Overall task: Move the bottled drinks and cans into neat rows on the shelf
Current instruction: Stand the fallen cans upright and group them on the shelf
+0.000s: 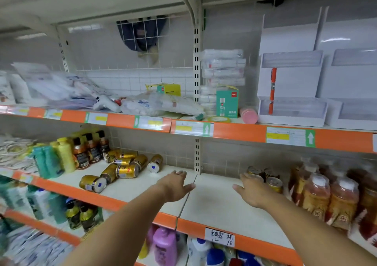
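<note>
1. the white metal shelf with an orange front strip (224, 210) spans the middle of the scene.
2. clear plastic bottles of amber drink with white caps (334, 196) stand grouped at its right end.
3. gold metal cans lying on their sides (122, 167) sit scattered at the left, near the dark-capped brown bottles (89, 149).
4. your right hand (252, 191) has straight fingers touching the upright gold cans (267, 179).
5. your left hand (175, 186) hovers with fingers spread, holding nothing, well apart from the right.
</note>
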A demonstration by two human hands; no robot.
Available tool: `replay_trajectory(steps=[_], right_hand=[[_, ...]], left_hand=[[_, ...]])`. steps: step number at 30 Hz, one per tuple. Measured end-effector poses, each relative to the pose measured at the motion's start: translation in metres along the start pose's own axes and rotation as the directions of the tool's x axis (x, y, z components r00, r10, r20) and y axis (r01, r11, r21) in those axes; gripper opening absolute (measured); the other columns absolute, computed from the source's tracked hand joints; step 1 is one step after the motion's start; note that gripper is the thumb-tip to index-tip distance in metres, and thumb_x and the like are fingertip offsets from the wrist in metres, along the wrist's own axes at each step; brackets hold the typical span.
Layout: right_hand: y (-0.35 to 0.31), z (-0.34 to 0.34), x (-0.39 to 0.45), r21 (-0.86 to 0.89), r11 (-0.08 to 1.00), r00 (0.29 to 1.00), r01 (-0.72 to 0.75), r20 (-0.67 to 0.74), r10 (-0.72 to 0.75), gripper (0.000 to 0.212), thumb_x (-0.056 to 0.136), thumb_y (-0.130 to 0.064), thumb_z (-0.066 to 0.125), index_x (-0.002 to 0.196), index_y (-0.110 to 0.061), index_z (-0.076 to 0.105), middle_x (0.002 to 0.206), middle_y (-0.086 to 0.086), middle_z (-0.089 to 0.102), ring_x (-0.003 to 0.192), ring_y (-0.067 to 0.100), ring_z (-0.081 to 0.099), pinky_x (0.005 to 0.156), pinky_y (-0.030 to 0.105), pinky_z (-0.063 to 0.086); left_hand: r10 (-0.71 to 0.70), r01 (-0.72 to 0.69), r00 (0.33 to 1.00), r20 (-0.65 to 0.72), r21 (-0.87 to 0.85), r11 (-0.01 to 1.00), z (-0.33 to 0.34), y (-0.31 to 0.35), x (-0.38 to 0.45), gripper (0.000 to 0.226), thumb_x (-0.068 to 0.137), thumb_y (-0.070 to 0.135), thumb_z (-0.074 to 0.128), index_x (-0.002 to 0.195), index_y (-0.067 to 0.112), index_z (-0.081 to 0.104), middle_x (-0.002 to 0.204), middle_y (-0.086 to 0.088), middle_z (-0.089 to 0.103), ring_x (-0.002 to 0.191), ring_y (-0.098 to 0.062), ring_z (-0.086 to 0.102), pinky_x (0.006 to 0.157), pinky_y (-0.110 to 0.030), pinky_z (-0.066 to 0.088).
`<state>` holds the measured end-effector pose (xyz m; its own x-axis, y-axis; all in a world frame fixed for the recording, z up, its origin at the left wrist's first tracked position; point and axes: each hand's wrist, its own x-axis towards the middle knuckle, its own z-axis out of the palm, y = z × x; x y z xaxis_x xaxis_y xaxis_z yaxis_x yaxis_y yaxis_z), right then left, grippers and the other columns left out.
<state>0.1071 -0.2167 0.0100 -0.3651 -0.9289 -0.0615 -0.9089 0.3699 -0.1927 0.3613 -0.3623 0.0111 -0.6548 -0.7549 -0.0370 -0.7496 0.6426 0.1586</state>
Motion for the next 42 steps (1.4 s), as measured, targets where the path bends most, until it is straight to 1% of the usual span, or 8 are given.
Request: replay_trajectory(steps=[6, 18, 21, 26, 31, 35, 38, 42], right_hand=[[-0.047, 0.007, 0.007, 0.013, 0.999, 0.999, 0.051, 0.006, -0.051, 0.073, 0.104, -0.053, 0.032, 0.159, -0.009, 0.013, 0.167, 0.007, 0.007, 0.153, 0.027, 0.015, 0.122, 0.039, 0.019], [-0.160, 0.018, 0.036, 0.013, 0.980, 0.980, 0.199, 0.010, -0.199, 0.073, 0.103, -0.055, 0.033, 0.158, -0.010, 0.019, 0.165, 0.009, 0.020, 0.151, 0.028, 0.021, 0.121, 0.041, 0.024], [-0.183, 0.021, 0.047, -0.014, 0.971, 0.971, 0.237, 0.017, -0.237, 0.073, 0.103, -0.055, 0.032, 0.157, -0.008, 0.019, 0.165, 0.010, 0.019, 0.151, 0.028, 0.020, 0.121, 0.042, 0.022], [-0.209, 0.031, 0.073, -0.028, 0.960, 0.960, 0.278, 0.018, -0.278, 0.071, 0.102, -0.056, 0.033, 0.155, -0.009, 0.025, 0.163, 0.009, 0.025, 0.147, 0.028, 0.029, 0.115, 0.041, 0.031], [-0.229, 0.043, 0.112, -0.023, 0.944, 0.944, 0.328, 0.034, -0.327, 0.071, 0.102, -0.056, 0.034, 0.154, -0.008, 0.027, 0.161, 0.011, 0.029, 0.146, 0.028, 0.030, 0.113, 0.038, 0.032], [-0.243, 0.051, 0.146, 0.023, 0.941, 0.940, 0.339, 0.045, -0.339, 0.072, 0.102, -0.055, 0.036, 0.156, -0.008, 0.025, 0.163, 0.011, 0.024, 0.149, 0.029, 0.027, 0.116, 0.039, 0.029], [-0.251, 0.056, 0.172, 0.067, 0.940, 0.940, 0.335, 0.050, -0.338, 0.066, 0.101, -0.055, 0.040, 0.148, -0.009, 0.037, 0.153, 0.011, 0.041, 0.137, 0.030, 0.042, 0.106, 0.040, 0.040], [-0.255, 0.066, 0.199, 0.098, 0.936, 0.936, 0.338, 0.071, -0.345, 0.058, 0.099, -0.055, 0.042, 0.137, -0.011, 0.046, 0.140, 0.009, 0.052, 0.124, 0.029, 0.052, 0.097, 0.039, 0.045]], left_hand=[[-0.081, 0.082, 0.996, -0.020, 0.035, 0.996, -0.013, -0.051, -0.030, 0.084, 0.099, 0.068, 0.034, 0.159, 0.010, 0.023, 0.167, -0.009, 0.023, 0.155, -0.027, 0.017, 0.122, -0.042, 0.021], [-0.222, 0.223, 0.975, -0.025, 0.063, 0.973, -0.034, -0.151, -0.085, 0.089, 0.097, 0.072, 0.031, 0.160, 0.011, 0.021, 0.167, -0.007, 0.024, 0.153, -0.027, 0.021, 0.122, -0.043, 0.023], [-0.254, 0.255, 0.967, -0.027, 0.067, 0.964, -0.037, -0.174, -0.091, 0.087, 0.097, 0.072, 0.031, 0.159, 0.011, 0.024, 0.167, -0.008, 0.023, 0.154, -0.028, 0.018, 0.122, -0.046, 0.022], [-0.298, 0.298, 0.954, -0.028, 0.002, 0.954, -0.033, -0.205, -0.093, 0.086, 0.097, 0.070, 0.035, 0.160, 0.012, 0.021, 0.168, -0.006, 0.019, 0.156, -0.025, 0.011, 0.125, -0.046, 0.017], [-0.338, 0.339, 0.940, -0.042, 0.000, 0.941, -0.028, -0.228, -0.082, 0.083, 0.097, 0.069, 0.036, 0.158, 0.012, 0.028, 0.165, -0.008, 0.029, 0.152, -0.026, 0.025, 0.122, -0.043, 0.026], [-0.377, 0.377, 0.926, -0.035, 0.001, 0.926, -0.031, -0.243, -0.067, 0.066, 0.097, 0.067, 0.040, 0.141, 0.019, 0.047, 0.144, -0.009, 0.052, 0.127, -0.028, 0.049, 0.103, -0.044, 0.043], [-0.402, 0.402, 0.914, -0.045, -0.009, 0.915, -0.036, -0.253, -0.051, 0.056, 0.095, 0.068, 0.040, 0.122, 0.022, 0.056, 0.126, -0.009, 0.059, 0.112, -0.027, 0.054, 0.097, -0.047, 0.046], [-0.425, 0.425, 0.905, -0.020, -0.008, 0.905, -0.033, -0.263, -0.030, 0.057, 0.094, 0.071, 0.040, 0.115, 0.022, 0.058, 0.129, -0.008, 0.058, 0.117, -0.029, 0.055, 0.100, -0.050, 0.046]])
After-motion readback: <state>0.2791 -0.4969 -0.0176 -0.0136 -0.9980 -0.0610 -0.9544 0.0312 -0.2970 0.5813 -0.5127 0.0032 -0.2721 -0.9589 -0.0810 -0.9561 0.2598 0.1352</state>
